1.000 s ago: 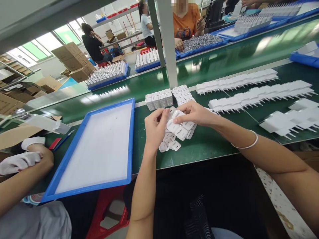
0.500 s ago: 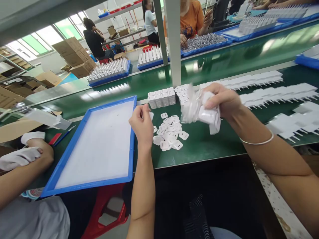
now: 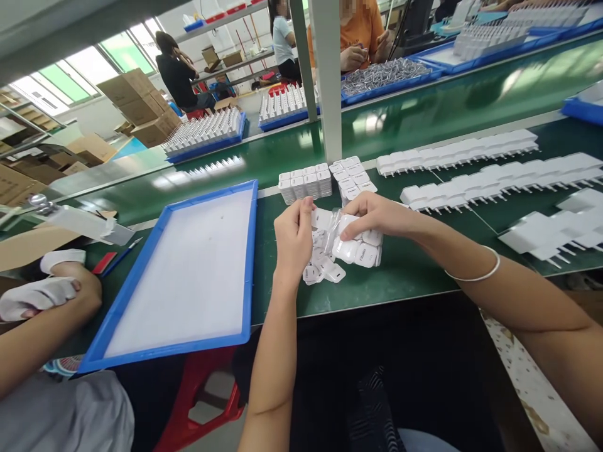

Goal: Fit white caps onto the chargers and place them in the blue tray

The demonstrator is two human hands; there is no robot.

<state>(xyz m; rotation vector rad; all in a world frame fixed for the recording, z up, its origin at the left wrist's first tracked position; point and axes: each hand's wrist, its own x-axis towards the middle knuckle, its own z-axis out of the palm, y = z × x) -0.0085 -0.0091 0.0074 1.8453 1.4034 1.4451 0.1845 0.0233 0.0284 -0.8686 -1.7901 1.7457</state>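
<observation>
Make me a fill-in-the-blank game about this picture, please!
1. The person's right hand holds a clear plastic bag with flat, rounded pieces coloured ____ inside.
2. The white-floored rectangular tray has a rim coloured ____.
3. The thin, pale bracelet circles the arm on the person's ____ side.
4. The smooth, shiny worktop is coloured ____.

Missing words: white; blue; right; green.

On my feed the left hand covers some loose white pieces; lettering on the held pieces seems too small to read; far-right blue tray cut off.
</observation>
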